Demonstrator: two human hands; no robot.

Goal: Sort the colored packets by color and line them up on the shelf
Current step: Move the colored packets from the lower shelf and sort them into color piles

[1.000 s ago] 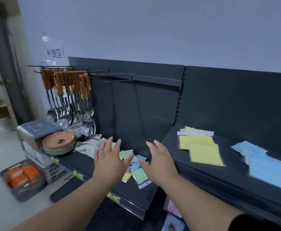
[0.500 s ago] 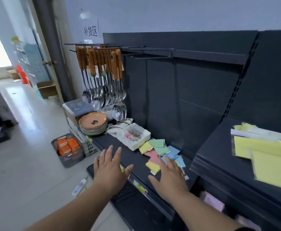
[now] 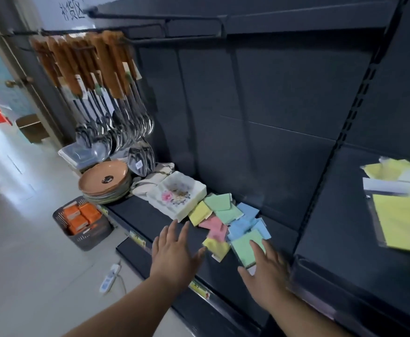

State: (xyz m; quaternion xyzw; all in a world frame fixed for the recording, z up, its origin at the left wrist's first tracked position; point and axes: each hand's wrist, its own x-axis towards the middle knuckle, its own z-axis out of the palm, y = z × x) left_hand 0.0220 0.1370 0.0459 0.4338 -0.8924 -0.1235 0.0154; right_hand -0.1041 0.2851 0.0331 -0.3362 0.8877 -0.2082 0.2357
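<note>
Both of my hands have travelled forward over the last second, and my head has swung left and closer, so the jumbled packets now fill the middle of my view instead of sitting off beyond my fingers. They lie in a loose heap of green, yellow, pink and blue toward the right end of the lower shelf, spreading from the back panel to near its front edge and touching the floral dish on their left. My left hand hovers flat over bare shelf just left of the heap, fingers spread and holding nothing. My right hand is also flat and empty, its fingertips now over the near corner of the green packet at the front of the heap; it is blurred, so I cannot tell whether it presses down yet. Nothing here is sorted, so I judge I am only starting to pick through this heap, while yellow sheets already lie on the higher shelf to the right
</note>
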